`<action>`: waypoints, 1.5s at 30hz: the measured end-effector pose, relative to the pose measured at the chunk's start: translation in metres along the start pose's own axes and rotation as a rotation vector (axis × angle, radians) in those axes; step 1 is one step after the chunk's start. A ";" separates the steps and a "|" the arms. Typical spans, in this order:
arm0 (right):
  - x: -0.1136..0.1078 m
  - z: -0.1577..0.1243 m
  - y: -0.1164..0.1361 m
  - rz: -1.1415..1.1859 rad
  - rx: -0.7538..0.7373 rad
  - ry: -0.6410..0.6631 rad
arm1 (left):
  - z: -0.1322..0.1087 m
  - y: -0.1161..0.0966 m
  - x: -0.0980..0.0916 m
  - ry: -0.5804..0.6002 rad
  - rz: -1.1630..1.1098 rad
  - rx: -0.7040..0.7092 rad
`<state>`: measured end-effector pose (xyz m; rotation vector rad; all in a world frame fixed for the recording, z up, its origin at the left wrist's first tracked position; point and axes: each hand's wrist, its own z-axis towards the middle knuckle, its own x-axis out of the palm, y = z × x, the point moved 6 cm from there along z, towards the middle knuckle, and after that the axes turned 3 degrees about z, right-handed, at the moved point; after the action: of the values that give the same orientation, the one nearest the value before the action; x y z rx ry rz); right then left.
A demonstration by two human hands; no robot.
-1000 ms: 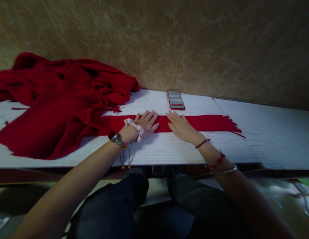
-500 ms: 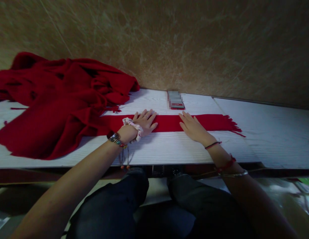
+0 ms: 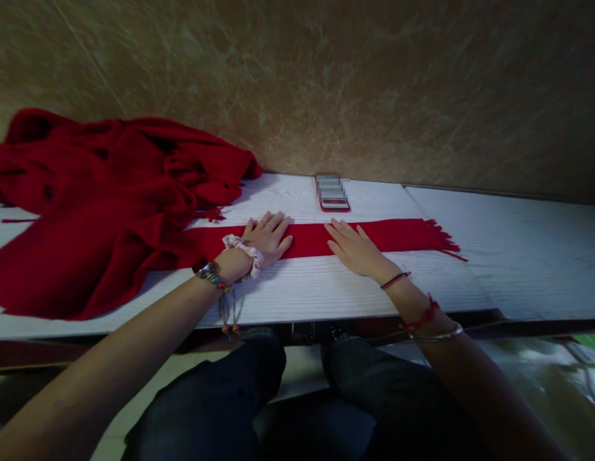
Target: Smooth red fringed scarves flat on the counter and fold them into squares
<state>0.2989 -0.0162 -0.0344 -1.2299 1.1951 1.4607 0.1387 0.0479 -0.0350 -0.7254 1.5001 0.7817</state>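
A red scarf [image 3: 398, 235] lies as a long flat strip across the white tabletop, its fringed end pointing right. My left hand [image 3: 267, 237] rests flat on the strip with fingers spread, a ring on one finger and a scrunchie at the wrist. Farther right, my right hand [image 3: 357, 250] lies palm down on the same strip, fingers stretched out. Neither hand grips the fabric. Toward the left the strip runs into a large crumpled heap of red cloth [image 3: 100, 192]; where one ends and the other begins is hard to tell.
Behind the strip a phone [image 3: 334, 203] with a red edge lies on the white wood-grain table [image 3: 297, 294]. A brown marbled wall [image 3: 297, 89] rises along the table's back edge. My legs are below the front edge.
Both hands have slid slightly left along the flat strip, still lying on it. The whole view has also shifted a little, so the phone and cloth appear farther left.
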 end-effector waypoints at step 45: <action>-0.021 -0.032 -0.120 -0.116 0.246 -0.104 | 0.001 -0.046 -0.002 0.020 0.017 0.434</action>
<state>0.4241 -0.0277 -0.0313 -1.0260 1.1737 1.2369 0.1773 0.0222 -0.0358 -0.3953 1.6237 0.4373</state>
